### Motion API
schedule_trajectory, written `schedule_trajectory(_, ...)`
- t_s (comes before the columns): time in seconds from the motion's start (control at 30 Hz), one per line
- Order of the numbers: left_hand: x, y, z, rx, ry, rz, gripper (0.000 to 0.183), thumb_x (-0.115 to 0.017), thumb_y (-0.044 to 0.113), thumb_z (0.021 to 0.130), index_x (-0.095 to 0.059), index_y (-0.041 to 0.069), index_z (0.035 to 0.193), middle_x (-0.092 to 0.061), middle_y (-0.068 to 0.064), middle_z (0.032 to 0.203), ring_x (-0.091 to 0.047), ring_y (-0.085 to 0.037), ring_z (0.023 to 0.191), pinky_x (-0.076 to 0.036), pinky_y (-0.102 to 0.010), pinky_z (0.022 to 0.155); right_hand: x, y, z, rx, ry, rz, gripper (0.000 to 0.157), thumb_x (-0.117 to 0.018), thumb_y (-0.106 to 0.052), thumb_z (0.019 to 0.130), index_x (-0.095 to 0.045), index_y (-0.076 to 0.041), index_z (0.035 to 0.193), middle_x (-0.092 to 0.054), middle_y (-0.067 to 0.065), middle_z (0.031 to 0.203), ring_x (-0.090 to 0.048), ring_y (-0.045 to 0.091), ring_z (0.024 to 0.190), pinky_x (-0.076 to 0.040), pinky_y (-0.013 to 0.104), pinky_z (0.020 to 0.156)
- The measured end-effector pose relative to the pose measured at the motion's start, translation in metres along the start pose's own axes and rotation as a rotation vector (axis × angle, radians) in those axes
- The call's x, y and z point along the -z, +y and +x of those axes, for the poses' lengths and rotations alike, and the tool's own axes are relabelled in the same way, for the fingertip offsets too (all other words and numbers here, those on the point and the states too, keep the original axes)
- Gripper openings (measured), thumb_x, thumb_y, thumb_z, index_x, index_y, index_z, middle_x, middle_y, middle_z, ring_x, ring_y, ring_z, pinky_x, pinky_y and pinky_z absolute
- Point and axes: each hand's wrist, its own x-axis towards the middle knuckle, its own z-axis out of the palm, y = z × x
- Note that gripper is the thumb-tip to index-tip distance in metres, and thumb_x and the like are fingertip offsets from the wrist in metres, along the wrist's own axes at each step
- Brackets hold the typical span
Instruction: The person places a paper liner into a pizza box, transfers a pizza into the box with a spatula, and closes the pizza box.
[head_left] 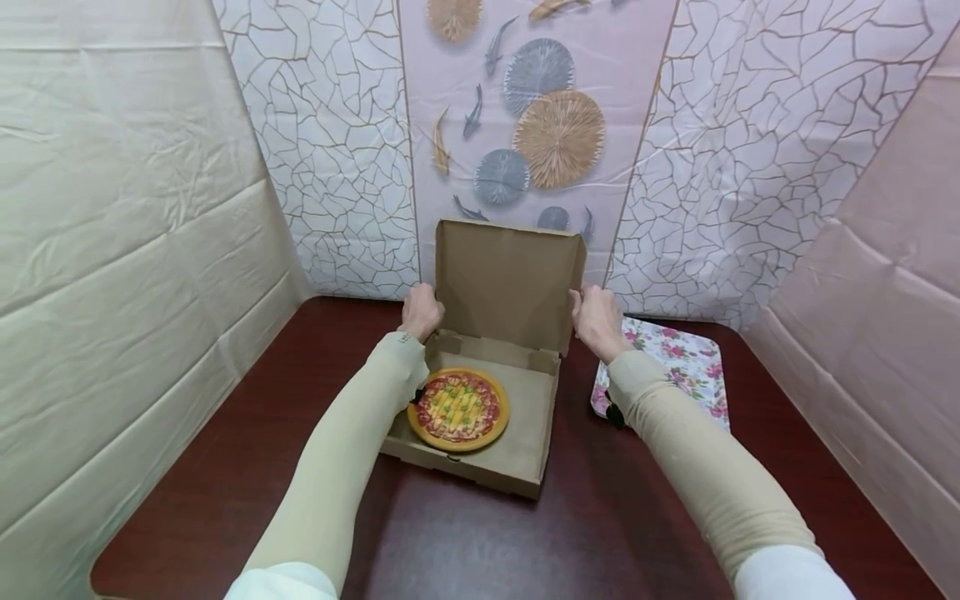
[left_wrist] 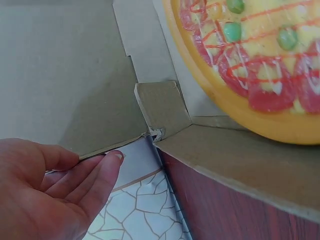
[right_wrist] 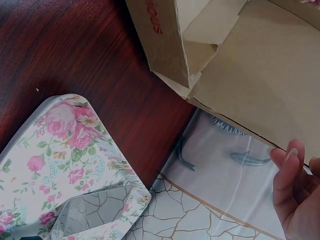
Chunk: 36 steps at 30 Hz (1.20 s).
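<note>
A cardboard pizza box (head_left: 530, 417) stands open on the table, its lid (head_left: 510, 283) raised upright at the back. Inside, toward the left, lies a round toy-like pizza (head_left: 459, 408) with a yellow-orange rim, red slices and green bits. My left hand (head_left: 422, 312) pinches the lid's left edge, thumb (left_wrist: 62, 159) on the inner face and fingers behind it. At the opposite edge my right hand (head_left: 597, 321) grips the lid; its curled fingers (right_wrist: 287, 175) show at that edge in the right wrist view.
A white tray with pink flowers (head_left: 686, 358) lies right of the box, partly behind the right forearm. The dark red-brown table (head_left: 480, 542) ends at a patterned backdrop (head_left: 345, 150), with pale cloth walls (head_left: 135, 250) on both sides.
</note>
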Motion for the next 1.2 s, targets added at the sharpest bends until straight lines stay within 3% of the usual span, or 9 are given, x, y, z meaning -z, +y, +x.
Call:
schedule_trajectory(0.23, 0.0002, -0.0001, -0.0008, -0.002, 0.004, 0.014, 0.018, -0.049, 0.007, 0.088, -0.059, 0.002, 0.074, -0.065, -0.016, 0.081, -0.059, -0.027, 0.07, -0.048, -0.038, 0.063, -0.0003, 0.0017, 0.0025, -0.027, 0.001, 0.03, 0.034, -0.051, -0.026, 0.099, -0.065, 0.0, 0.083, -0.069, 0.027, 0.087, -0.065, 0.047, 0.087, -0.049, 0.053, 0.076)
schedule_trajectory(0.47, -0.0011, -0.0001, 0.0005, 0.002, -0.02, 0.021, 0.014, -0.05, 0.009, 0.089, -0.061, 0.001, 0.085, -0.066, -0.017, 0.088, -0.055, -0.026, 0.07, -0.046, -0.037, 0.062, 0.0002, 0.0037, 0.0026, -0.051, -0.002, 0.049, 0.035, -0.051, -0.027, 0.1, -0.06, -0.003, 0.077, -0.069, 0.023, 0.082, -0.066, 0.043, 0.088, -0.048, 0.052, 0.075)
schedule_trajectory(0.8, 0.0003, -0.0018, 0.0015, -0.04, -0.031, 0.005, 0.021, -0.05, 0.007, 0.089, -0.059, 0.001, 0.107, -0.065, -0.019, 0.108, -0.064, -0.035, 0.095, -0.052, -0.045, 0.078, -0.0013, 0.0067, 0.0046, -0.038, 0.021, 0.019, 0.037, -0.05, -0.03, 0.1, -0.054, -0.004, 0.073, -0.068, 0.026, 0.085, -0.064, 0.046, 0.088, -0.047, 0.054, 0.075)
schedule_trajectory(0.97, 0.0033, -0.0002, 0.0016, -0.062, -0.038, 0.007, 0.022, -0.05, 0.006, 0.089, -0.06, 0.001, 0.108, -0.066, -0.019, 0.109, -0.063, -0.033, 0.097, -0.051, -0.044, 0.081, 0.0002, 0.0071, 0.0055, -0.037, 0.01, -0.009, 0.039, -0.05, -0.033, 0.1, -0.053, -0.005, 0.073, -0.068, 0.027, 0.087, -0.064, 0.047, 0.09, -0.047, 0.055, 0.076)
schedule_trajectory(1.2, 0.0063, 0.0025, 0.0009, -0.077, -0.061, 0.033, 0.025, -0.052, 0.008, 0.09, -0.059, 0.0, 0.112, -0.064, -0.018, 0.11, -0.061, -0.033, 0.103, -0.051, -0.044, 0.085, 0.0035, 0.0023, 0.0051, -0.027, -0.032, -0.033, 0.039, -0.047, -0.034, 0.101, -0.052, -0.006, 0.074, -0.065, 0.022, 0.077, -0.064, 0.045, 0.084, -0.047, 0.053, 0.072)
